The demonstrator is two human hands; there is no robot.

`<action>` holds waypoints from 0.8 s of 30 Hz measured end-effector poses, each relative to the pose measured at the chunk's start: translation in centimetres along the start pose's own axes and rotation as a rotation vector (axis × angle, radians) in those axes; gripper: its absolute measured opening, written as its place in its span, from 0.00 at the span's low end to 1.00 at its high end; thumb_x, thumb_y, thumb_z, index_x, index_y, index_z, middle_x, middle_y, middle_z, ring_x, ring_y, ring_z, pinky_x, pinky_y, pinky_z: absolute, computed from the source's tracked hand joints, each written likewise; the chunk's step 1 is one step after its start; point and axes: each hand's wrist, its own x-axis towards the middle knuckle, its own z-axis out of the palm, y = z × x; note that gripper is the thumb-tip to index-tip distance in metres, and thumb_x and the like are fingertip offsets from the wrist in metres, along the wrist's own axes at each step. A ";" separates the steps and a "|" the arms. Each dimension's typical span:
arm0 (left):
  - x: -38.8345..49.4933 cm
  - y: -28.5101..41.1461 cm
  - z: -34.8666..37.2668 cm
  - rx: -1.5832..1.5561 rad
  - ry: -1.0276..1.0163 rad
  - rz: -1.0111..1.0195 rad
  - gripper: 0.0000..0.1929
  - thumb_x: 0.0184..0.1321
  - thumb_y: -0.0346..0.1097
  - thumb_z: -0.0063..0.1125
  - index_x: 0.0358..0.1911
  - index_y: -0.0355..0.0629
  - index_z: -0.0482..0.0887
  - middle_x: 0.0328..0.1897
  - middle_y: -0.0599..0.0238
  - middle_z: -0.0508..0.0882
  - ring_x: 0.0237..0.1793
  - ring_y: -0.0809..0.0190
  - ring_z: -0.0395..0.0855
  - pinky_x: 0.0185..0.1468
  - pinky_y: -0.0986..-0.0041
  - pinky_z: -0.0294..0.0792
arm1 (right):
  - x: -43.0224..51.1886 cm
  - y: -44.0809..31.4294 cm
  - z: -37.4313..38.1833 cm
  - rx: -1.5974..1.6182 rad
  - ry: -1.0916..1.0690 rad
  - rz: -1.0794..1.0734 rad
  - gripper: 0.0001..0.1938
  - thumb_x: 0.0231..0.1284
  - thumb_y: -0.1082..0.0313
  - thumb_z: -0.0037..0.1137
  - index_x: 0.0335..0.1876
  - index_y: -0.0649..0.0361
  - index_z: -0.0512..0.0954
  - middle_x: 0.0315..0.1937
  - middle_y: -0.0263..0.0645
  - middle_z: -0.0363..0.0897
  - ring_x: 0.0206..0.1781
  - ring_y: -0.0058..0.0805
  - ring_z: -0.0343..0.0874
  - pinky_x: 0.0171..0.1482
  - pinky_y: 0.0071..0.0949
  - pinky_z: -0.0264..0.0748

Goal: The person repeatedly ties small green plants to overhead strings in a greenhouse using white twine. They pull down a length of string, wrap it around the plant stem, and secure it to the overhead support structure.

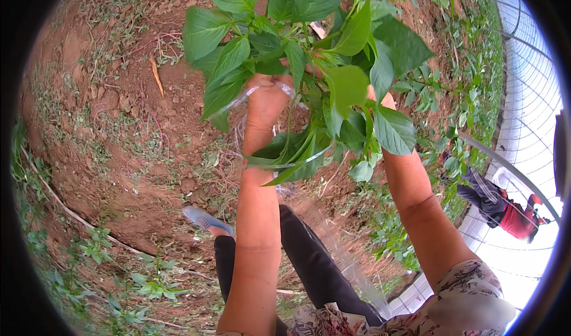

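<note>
A leafy green plant, probably a pepper plant (352, 90), rises in front of me and covers much of both hands. My left hand (270, 88) reaches in among its stems, the fingers mostly behind leaves. Clear plastic twine (243, 98) crosses at this hand, and more strands hang beside the wrist. Whether the fingers grip the twine or a stem is hidden. On the plant's right side, my right hand (381, 98) is almost wholly behind leaves, so its grip does not show. Another stretch of twine (303, 161) curves across the lower leaves, above my left forearm.
Reddish-brown soil (187, 126) with wilted weeds spreads around my shoe (207, 218). A thin hose or line (73, 213) runs along the lower left. Further plants (450, 86) grow at right, where another person (508, 206) stands near a curved pole (513, 171) and white greenhouse film (526, 68).
</note>
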 end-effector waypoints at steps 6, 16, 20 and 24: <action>1.0 0.1 0.9 -0.177 -0.084 -0.071 0.10 0.56 0.18 0.54 0.41 0.31 0.81 0.40 0.60 0.85 0.40 0.64 0.82 0.47 0.76 0.72 | 2.5 0.8 1.3 0.180 -0.075 -0.042 0.13 0.65 0.63 0.54 0.50 0.61 0.76 0.44 0.34 0.80 0.44 0.19 0.74 0.48 0.24 0.71; 1.0 1.6 2.6 0.198 0.098 -0.137 0.09 0.51 0.24 0.61 0.37 0.33 0.83 0.31 0.68 0.84 0.31 0.71 0.78 0.36 0.77 0.71 | 2.3 2.3 1.3 0.221 -0.005 -0.065 0.16 0.62 0.62 0.56 0.54 0.59 0.76 0.48 0.35 0.79 0.51 0.22 0.76 0.55 0.26 0.71; 1.2 1.8 3.2 0.137 0.243 -0.030 0.08 0.52 0.20 0.60 0.37 0.31 0.81 0.28 0.70 0.83 0.29 0.75 0.76 0.34 0.82 0.68 | 1.1 1.7 -0.7 0.149 0.031 -0.073 0.17 0.60 0.66 0.58 0.55 0.53 0.77 0.53 0.36 0.77 0.54 0.26 0.76 0.56 0.24 0.70; 1.9 2.3 3.7 -0.272 0.246 0.030 0.08 0.52 0.18 0.58 0.36 0.33 0.77 0.27 0.70 0.80 0.27 0.76 0.74 0.34 0.83 0.67 | 1.0 1.5 -4.3 -0.377 0.098 -0.026 0.15 0.57 0.71 0.58 0.51 0.51 0.79 0.50 0.38 0.80 0.51 0.25 0.79 0.50 0.25 0.74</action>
